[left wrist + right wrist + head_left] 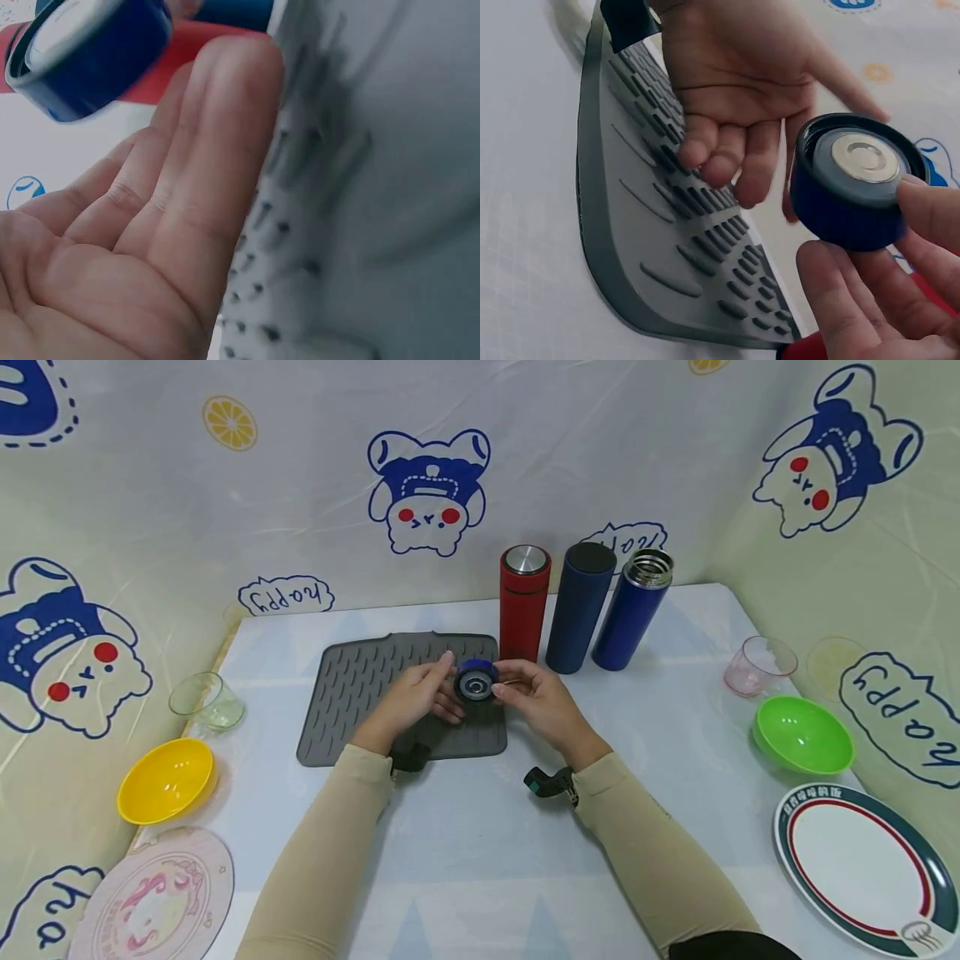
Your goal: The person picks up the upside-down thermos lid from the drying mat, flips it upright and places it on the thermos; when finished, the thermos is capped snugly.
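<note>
A blue bottle lid (476,681) is held above the grey ridged mat (352,693), its inner side with a pale round centre facing me. My right hand (543,706) pinches the lid between thumb and fingers, as the right wrist view shows with the lid (855,180) at its fingertips. Beside it, on the left, my left hand (408,702) has its palm turned up and its fingers (225,142) extended. Its thumb comes near the lid; whether they touch I cannot tell. A blue bottle (633,610) without a lid stands behind, its steel mouth showing.
Next to the uncovered bottle are a dark blue bottle (581,608) and a red bottle (523,610). On the left lie a clear glass (217,703), a yellow bowl (167,781) and a pink plate (153,902). Rightward are a pink glass (759,667), a green bowl (802,735) and a white plate (862,868).
</note>
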Demonstrator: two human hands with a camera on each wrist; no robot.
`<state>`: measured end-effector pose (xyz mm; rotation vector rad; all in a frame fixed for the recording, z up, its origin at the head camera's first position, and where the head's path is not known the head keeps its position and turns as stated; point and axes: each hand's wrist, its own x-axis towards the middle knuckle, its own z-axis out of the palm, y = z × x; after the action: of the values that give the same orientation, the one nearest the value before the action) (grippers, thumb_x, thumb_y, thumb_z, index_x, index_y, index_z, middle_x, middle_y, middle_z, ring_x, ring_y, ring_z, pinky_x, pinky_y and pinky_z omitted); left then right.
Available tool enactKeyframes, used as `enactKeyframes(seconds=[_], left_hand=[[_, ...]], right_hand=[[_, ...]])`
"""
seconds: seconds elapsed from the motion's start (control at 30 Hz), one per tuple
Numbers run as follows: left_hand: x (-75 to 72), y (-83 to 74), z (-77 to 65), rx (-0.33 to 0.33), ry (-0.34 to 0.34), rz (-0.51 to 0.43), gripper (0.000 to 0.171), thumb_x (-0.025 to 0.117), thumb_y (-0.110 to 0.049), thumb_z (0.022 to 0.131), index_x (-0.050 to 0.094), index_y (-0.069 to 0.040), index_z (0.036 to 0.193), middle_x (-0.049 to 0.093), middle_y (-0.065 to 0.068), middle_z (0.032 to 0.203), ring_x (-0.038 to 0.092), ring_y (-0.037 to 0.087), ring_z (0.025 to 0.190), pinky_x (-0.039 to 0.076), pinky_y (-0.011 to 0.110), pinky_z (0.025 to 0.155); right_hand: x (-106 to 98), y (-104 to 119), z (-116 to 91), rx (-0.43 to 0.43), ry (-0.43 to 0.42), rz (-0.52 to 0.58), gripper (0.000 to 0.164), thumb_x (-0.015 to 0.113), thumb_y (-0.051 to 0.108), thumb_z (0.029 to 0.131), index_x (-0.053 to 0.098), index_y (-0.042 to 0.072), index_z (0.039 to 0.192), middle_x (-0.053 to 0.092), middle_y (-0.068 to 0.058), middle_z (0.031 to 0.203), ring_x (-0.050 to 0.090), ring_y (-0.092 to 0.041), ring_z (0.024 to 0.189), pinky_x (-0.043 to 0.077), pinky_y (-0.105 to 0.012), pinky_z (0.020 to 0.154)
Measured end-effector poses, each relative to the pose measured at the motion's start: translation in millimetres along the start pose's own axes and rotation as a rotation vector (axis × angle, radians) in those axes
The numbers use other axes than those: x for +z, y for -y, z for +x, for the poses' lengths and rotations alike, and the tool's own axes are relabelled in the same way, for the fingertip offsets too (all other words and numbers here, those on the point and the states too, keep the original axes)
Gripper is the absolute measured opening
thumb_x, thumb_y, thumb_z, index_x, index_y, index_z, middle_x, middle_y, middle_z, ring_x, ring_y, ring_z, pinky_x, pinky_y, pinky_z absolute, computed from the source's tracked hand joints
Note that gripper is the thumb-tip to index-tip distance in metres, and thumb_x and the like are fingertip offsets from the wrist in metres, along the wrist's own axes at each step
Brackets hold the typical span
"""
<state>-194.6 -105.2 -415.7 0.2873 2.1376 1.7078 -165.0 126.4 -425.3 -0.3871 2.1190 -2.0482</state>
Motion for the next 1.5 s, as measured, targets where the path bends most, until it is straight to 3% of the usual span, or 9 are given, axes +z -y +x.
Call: enactKeyframes(seconds=[0.17,0.3,0.57,0.77,0.87,1.03,1.13,1.37,1.5], left_hand=[[3.8,-3.4,-1.4,0.038,0.027,0.006,0.062,0.056,-0.056,0.087,0.056,-0.002,0.119,0.066,0.018,0.093,0.067,0.031,0.077,0.054,0.039,0.072],[3.3,-4.2,-3.4,0.075,0.037,0.024,0.059,0.06,-0.051,0.087,0.056,-0.004,0.12,0.065,0.012,0.102,0.066,0.029,0.086,0.052,0.037,0.079],[1.2,-4.8,-6.0,0.127,0.048,0.012,0.055,0.067,-0.041,0.086,0.054,-0.004,0.126,0.06,0.011,0.111,0.063,0.031,0.096,0.047,0.041,0.088],[2.2,-5.7,-8.0,0.153,-0.014,0.113,0.059,0.072,-0.045,0.08,0.056,-0.012,0.126,0.058,0.001,0.114,0.06,0.019,0.098,0.048,0.035,0.086],[2.2,-6.8,-8.8,0.191,-0.029,0.118,0.057,0.075,-0.042,0.079,0.057,-0.013,0.124,0.058,0.0,0.114,0.059,0.018,0.099,0.049,0.034,0.085],[-0.4,-6.8,-8.4,0.274,0.015,0.054,0.057,0.08,-0.025,0.077,0.056,-0.009,0.125,0.057,0.008,0.119,0.059,0.024,0.101,0.049,0.035,0.086],[-1.1,-8.1,-8.8,0.318,0.052,0.063,0.061,0.081,-0.022,0.075,0.054,-0.008,0.128,0.055,0.01,0.123,0.056,0.027,0.104,0.047,0.036,0.089],[6.3,-46.3,-30.8,0.386,0.059,0.161,0.06,0.08,-0.009,0.076,0.052,0.002,0.128,0.054,0.019,0.122,0.051,0.037,0.107,0.041,0.048,0.094],[9.3,-56.6,-34.6,0.431,0.013,0.189,0.06,0.081,-0.01,0.074,0.053,0.0,0.127,0.057,0.011,0.12,0.053,0.028,0.104,0.042,0.047,0.093]], right_hand=[[-1,-1,0,-0.03,-0.004,-0.075,0.034,0.067,0.026,0.088,0.059,0.025,0.121,0.058,0.001,0.116,0.055,-0.019,0.106,0.046,-0.033,0.09],[-1,0,-1,-0.042,0.006,-0.083,0.032,0.067,0.023,0.089,0.059,0.027,0.119,0.056,0.003,0.119,0.054,-0.02,0.11,0.046,-0.032,0.09],[-2,0,-1,-0.068,0.046,0.009,0.038,0.071,0.017,0.085,0.059,0.017,0.121,0.054,-0.003,0.123,0.055,-0.021,0.111,0.047,-0.032,0.088],[-2,-1,-1,-0.047,0.053,0.046,0.047,0.072,0.024,0.084,0.055,0.012,0.126,0.053,-0.008,0.127,0.055,-0.022,0.111,0.047,-0.032,0.089],[-2,-1,-1,-0.042,0.05,0.034,0.051,0.073,0.026,0.083,0.054,0.009,0.128,0.054,-0.007,0.124,0.055,-0.023,0.109,0.047,-0.032,0.088],[-2,2,-2,-0.047,0.061,0.028,0.052,0.075,0.021,0.082,0.055,0.01,0.128,0.056,-0.009,0.122,0.056,-0.025,0.108,0.047,-0.033,0.088],[-4,4,-3,-0.056,0.077,0.042,0.051,0.074,0.015,0.082,0.055,0.011,0.129,0.054,-0.013,0.125,0.055,-0.027,0.11,0.046,-0.032,0.089],[-7,11,-5,-0.152,0.113,0.028,0.052,0.074,0.012,0.081,0.055,0.011,0.129,0.055,-0.012,0.126,0.055,-0.031,0.112,0.046,-0.033,0.09],[-12,13,-5,-0.205,0.096,0.016,0.048,0.073,0.013,0.082,0.057,0.014,0.127,0.059,-0.008,0.121,0.058,-0.026,0.108,0.047,-0.035,0.089]])
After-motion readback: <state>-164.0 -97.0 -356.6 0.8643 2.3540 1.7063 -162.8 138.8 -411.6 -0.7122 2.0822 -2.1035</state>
